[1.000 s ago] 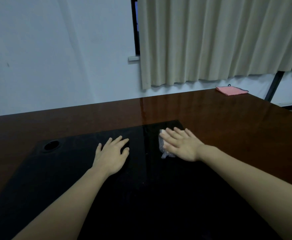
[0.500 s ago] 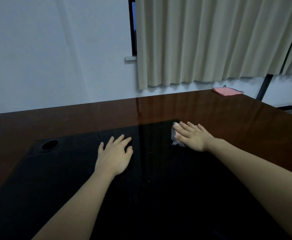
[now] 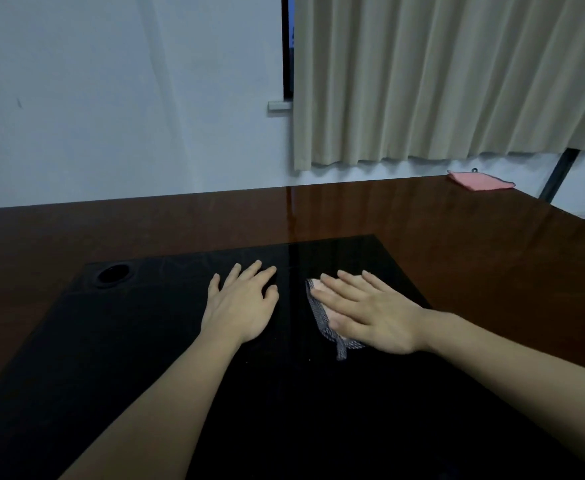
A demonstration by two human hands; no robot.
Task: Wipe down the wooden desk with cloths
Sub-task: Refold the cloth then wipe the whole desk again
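My right hand (image 3: 370,311) lies flat with straight fingers on a small grey mesh cloth (image 3: 322,322), pressing it onto the black inlay (image 3: 145,341) of the wooden desk (image 3: 474,258). Most of the cloth is hidden under the palm; its left edge and a tail toward me show. My left hand (image 3: 241,304) rests flat and empty on the inlay, a little left of the cloth. A folded pink cloth (image 3: 476,180) lies at the desk's far right corner.
A round cable hole (image 3: 112,273) sits in the inlay's far left corner. Behind the desk are a white wall (image 3: 111,98) and beige curtains (image 3: 440,77). A dark post (image 3: 558,174) stands past the right edge.
My right hand has slid the mesh cloth from the inlay's far right corner back toward me and leftward, closer to my left hand. My left hand has stayed in place.
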